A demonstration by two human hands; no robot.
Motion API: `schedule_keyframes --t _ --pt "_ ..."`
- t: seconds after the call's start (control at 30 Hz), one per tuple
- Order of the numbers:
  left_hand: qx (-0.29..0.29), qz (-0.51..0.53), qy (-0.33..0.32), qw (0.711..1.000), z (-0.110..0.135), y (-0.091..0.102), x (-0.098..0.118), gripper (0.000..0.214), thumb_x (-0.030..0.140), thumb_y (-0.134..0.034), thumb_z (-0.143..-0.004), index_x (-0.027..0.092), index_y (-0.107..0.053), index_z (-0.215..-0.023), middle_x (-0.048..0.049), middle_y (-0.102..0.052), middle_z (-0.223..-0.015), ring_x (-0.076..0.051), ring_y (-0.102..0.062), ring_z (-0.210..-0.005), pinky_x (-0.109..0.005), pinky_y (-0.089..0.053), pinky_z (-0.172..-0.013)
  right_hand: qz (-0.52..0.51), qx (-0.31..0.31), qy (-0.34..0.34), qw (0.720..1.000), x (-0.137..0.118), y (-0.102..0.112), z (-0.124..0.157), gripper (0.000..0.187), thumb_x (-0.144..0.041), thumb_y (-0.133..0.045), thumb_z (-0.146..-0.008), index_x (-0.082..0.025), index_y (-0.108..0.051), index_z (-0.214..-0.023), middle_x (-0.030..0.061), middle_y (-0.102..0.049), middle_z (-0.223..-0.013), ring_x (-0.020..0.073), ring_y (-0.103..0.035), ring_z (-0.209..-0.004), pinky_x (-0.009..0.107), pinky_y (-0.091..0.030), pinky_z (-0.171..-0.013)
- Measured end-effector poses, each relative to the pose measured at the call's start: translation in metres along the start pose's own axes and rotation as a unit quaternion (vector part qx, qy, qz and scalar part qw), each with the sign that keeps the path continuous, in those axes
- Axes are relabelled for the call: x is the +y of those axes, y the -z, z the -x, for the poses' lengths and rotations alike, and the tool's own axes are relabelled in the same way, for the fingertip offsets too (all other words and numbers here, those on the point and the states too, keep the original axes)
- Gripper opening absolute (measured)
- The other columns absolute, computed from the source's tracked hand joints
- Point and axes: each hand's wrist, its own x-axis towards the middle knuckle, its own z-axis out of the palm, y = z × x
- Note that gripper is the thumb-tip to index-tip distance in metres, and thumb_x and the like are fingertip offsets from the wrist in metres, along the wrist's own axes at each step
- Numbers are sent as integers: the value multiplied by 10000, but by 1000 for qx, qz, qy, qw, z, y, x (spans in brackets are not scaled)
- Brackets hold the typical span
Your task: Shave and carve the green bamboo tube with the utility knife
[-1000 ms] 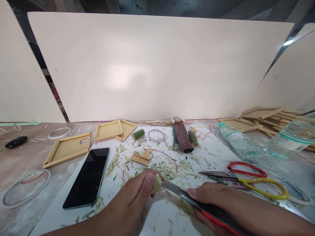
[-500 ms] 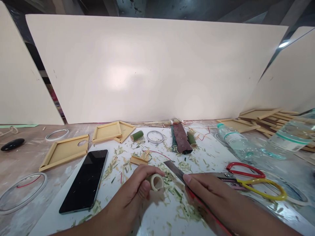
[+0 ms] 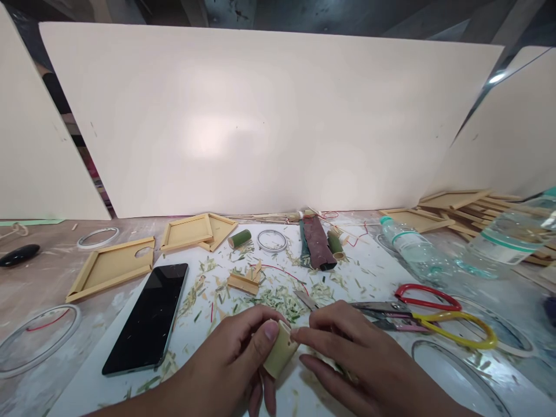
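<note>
My left hand (image 3: 230,353) grips a short, pale green bamboo tube (image 3: 280,354) between thumb and fingers, tilted above the white sheet. Close to its right, my right hand (image 3: 362,353) has a fingertip on the tube's upper end. A knife blade (image 3: 306,300) sticks out beyond the curled fingers of that hand; its handle is hidden. Green and pale shavings (image 3: 278,304) lie around the hands. Just beyond them are several small wood scraps (image 3: 244,283).
A black phone (image 3: 147,318) lies at left. Red-and-yellow-handled scissors (image 3: 452,318) rest right of my right hand. Farther back are a green bamboo piece (image 3: 239,239), a clear ring (image 3: 271,240), brown sandpaper (image 3: 318,243), wooden frames (image 3: 186,231) and a plastic bottle (image 3: 417,249).
The bamboo tube has been turned from its open end facing me to its side showing. My right hand has moved left to touch it, and less of the knife shows.
</note>
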Motion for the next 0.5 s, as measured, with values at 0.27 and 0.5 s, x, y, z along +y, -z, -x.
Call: schedule_keyframes --t 0.27,0.5 --pt "-25 -44 6 999 1 0 -3 543 693 -435 -1030 212 -685 -1056 58 -588 -495 -87 -403 -364 -170 -291 -391 -37 -5 27 999 -3 -2 -3 161 -144 -598 -1066 -221 -739 -1072 26 -672 -914 150 -638 -819 223 -526 -718" --pt "-39 -55 6 998 0 2 -1 540 705 -413 -1028 226 -648 -945 67 -563 -483 -97 -372 -358 -189 -267 -383 82 27 91 992 -6 0 -1 279 -216 -472 -1154 -202 -738 -1070 6 -690 -841 146 -576 -743 244 -467 -690"
